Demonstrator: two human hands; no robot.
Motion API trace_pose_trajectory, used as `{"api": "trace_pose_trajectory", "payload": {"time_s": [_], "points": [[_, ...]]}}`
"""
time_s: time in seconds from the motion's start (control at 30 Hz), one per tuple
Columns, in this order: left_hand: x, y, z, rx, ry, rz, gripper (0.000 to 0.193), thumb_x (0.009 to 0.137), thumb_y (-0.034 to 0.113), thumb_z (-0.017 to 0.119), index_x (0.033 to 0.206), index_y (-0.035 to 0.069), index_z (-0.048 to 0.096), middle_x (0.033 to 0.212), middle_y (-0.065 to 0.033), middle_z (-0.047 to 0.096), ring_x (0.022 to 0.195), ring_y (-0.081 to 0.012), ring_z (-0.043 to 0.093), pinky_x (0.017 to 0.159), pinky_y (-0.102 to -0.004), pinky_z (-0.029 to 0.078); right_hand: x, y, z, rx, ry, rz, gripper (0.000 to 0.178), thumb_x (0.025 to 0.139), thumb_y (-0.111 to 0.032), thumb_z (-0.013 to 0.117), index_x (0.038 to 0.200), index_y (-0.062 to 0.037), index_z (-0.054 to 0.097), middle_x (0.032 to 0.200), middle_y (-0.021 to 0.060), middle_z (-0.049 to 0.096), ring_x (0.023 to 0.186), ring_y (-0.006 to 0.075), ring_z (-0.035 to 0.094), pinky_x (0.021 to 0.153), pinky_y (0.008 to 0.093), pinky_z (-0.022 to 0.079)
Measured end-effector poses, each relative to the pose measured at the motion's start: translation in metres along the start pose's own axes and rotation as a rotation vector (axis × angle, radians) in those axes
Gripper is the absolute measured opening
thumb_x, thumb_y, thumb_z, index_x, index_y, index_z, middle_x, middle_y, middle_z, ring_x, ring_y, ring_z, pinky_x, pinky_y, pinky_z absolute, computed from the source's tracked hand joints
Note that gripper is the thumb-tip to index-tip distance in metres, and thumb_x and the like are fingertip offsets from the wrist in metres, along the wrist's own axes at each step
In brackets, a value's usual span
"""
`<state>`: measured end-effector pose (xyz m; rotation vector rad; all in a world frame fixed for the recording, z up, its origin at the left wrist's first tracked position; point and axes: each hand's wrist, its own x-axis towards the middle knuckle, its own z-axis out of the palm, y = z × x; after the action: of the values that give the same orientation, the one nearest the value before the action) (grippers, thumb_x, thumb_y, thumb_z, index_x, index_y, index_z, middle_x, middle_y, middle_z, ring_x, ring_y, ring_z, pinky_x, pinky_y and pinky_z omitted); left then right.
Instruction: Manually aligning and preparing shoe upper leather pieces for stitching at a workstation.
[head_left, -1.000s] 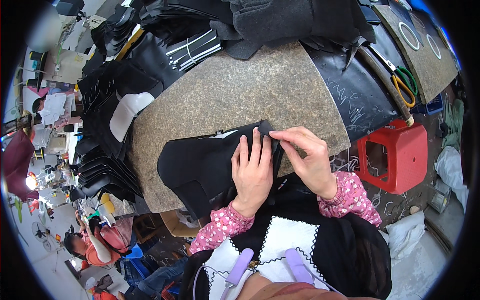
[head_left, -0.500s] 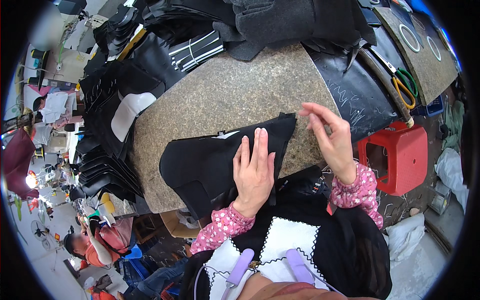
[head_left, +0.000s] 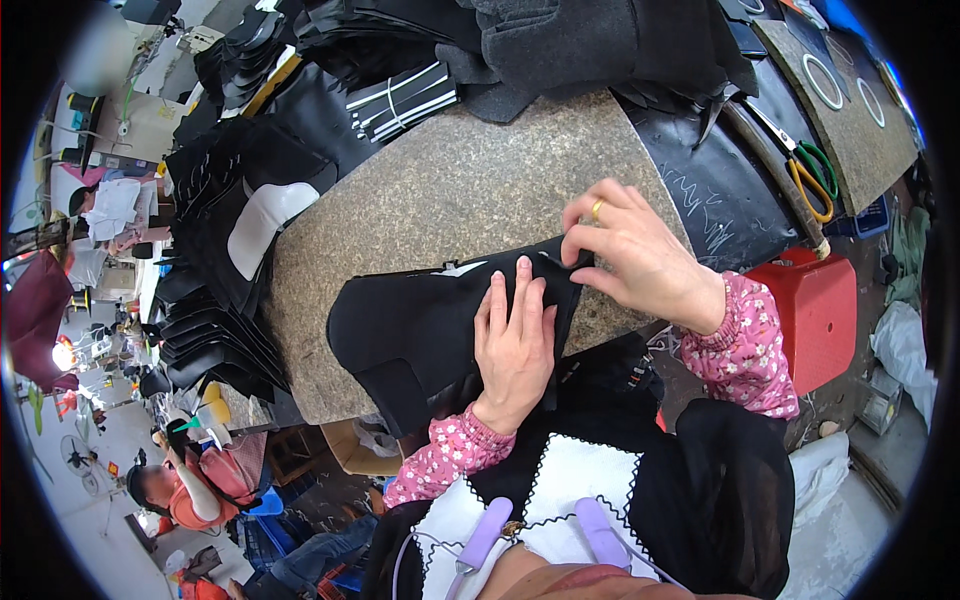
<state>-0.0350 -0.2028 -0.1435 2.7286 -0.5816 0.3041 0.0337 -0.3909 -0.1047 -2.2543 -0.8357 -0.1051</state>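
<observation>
Both hands (head_left: 515, 345) (head_left: 630, 255) — pressing black fabric piece (head_left: 420, 330).

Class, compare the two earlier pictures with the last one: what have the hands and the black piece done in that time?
The right hand lifted off, then came back down onto the top edge of the black piece. The left hand stayed flat on it; the piece barely shifted.
</observation>
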Motion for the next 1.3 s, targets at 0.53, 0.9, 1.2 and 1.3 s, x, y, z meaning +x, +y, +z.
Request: {"api": "trace_pose_trajectory", "payload": {"time_s": [0.53, 0.9, 1.2, 1.3], "points": [[0.0, 0.006, -0.012, 0.108, -0.209, 0.063, 0.057, 0.088, 0.049, 0.044, 0.138, 0.022, 0.037, 0.142, -0.0186, 0.029, 0.12, -0.0433, 0.033, 0.095, -0.0501, 0.032, 0.027, 0.031, -0.005, 0.364, -0.256, 0.303, 0.042, 0.067, -0.002, 0.069, 0.106, -0.0053, 0.053, 0.068, 0.0071, 0.062, 0.064, 0.0213, 0.062, 0.06, 0.0324, 0.047], [0.003, 0.015, -0.01, 0.153, -0.214, 0.03, 0.058, 0.085, 0.043, 0.052, 0.137, 0.022, 0.038, 0.139, -0.0217, 0.03, 0.119, -0.0446, 0.033, 0.096, -0.0509, 0.031, 0.026, 0.029, -0.002, 0.257, -0.254, 0.253, 0.036, 0.064, -0.005, 0.07, 0.097, -0.0058, 0.056, 0.066, 0.0063, 0.061, 0.064, 0.0217, 0.061, 0.061, 0.0343, 0.046], [0.002, 0.016, -0.009, 0.164, -0.212, 0.035, 0.059, 0.084, 0.04, 0.055, 0.137, 0.02, 0.038, 0.138, -0.0224, 0.031, 0.119, -0.045, 0.033, 0.097, -0.0504, 0.029, -0.001, 0.025, 0.009, -0.094, 0.126, 0.273, 0.035, 0.059, -0.014, 0.078, 0.083, -0.0101, 0.053, 0.074, 0.0007, 0.048, 0.078, 0.0177, 0.05, 0.084, 0.0346, 0.03], [0.002, 0.015, -0.007, 0.161, -0.209, 0.025, 0.06, 0.083, 0.04, 0.055, 0.137, 0.019, 0.038, 0.138, -0.0223, 0.031, 0.121, -0.0448, 0.032, 0.097, -0.0505, 0.029, -0.008, 0.011, 0.023, -0.268, 0.264, 0.007, 0.023, 0.063, -0.007, 0.071, 0.082, -0.0101, 0.059, 0.077, 0.0007, 0.05, 0.082, 0.0175, 0.051, 0.087, 0.0364, 0.03]]}}
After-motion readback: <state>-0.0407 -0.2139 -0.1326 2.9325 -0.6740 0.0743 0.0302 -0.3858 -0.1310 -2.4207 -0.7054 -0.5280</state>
